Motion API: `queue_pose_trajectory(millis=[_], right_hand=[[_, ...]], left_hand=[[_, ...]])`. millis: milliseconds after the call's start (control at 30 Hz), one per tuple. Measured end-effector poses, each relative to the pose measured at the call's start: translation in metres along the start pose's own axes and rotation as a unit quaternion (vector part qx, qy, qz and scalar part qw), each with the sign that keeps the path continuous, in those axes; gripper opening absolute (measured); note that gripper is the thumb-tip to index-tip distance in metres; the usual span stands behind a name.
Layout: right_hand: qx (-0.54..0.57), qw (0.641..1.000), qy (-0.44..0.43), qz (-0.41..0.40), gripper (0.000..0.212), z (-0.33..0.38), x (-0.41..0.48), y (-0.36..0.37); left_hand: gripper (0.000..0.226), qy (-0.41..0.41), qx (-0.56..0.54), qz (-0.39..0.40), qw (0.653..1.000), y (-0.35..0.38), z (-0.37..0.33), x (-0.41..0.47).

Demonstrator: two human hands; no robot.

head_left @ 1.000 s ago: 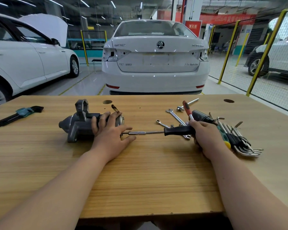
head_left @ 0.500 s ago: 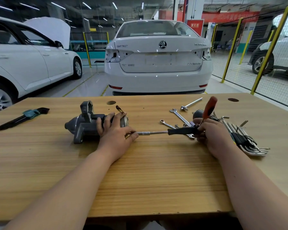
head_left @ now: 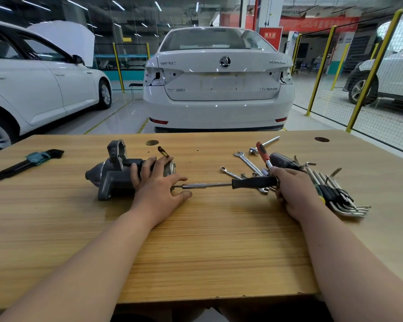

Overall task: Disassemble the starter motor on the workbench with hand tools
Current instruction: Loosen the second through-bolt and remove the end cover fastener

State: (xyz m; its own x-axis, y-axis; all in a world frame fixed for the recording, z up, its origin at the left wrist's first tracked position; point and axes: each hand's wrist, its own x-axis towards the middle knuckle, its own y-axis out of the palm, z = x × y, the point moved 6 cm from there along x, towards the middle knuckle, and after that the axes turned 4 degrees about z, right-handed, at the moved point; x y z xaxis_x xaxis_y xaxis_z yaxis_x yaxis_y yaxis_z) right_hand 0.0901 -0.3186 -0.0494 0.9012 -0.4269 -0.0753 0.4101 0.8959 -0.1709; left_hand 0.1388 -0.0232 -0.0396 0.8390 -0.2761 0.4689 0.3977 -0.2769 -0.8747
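The grey starter motor [head_left: 112, 177] lies on its side on the wooden workbench [head_left: 196, 252], left of centre. My left hand [head_left: 158, 189] rests on its right end, fingers laid over the housing and thumb on the wood. My right hand [head_left: 293, 191] grips a black-handled driver [head_left: 254, 182]. Its steel shaft runs left, level with the table, to the motor's end cap under my left fingers. A red-handled tool [head_left: 262, 151] slants up and to the left from my right hand's fingers.
Spanners [head_left: 247, 160], a steel extension bar [head_left: 265, 142] and a dark cylindrical part [head_left: 282, 159] lie behind my right hand. A fan of hex keys [head_left: 342, 196] sits to its right, another hex key set [head_left: 28, 160] far left. White cars stand beyond the bench.
The red handle swung up to the right half a second ago and has swung back to the left. My left hand and the motor stay in place.
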Motion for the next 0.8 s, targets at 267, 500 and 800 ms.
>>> queue_pose_trajectory(millis=[267,500,800], right_hand=[[-0.067,0.997,0.028,-0.015,0.032,0.001,-0.003,-0.003],[-0.117,0.992,0.056,-0.009,0.031,0.001,-0.007,-0.002],[-0.139,0.99,0.005,-0.001,0.016,0.006,-0.009,-0.001]], left_hand=[[0.033,-0.003,-0.009,0.025,1.0,0.004,0.001,0.0],[0.024,-0.004,-0.033,0.017,0.999,-0.001,-0.001,-0.002],[0.008,-0.012,-0.077,-0.016,0.997,-0.007,0.001,-0.004]])
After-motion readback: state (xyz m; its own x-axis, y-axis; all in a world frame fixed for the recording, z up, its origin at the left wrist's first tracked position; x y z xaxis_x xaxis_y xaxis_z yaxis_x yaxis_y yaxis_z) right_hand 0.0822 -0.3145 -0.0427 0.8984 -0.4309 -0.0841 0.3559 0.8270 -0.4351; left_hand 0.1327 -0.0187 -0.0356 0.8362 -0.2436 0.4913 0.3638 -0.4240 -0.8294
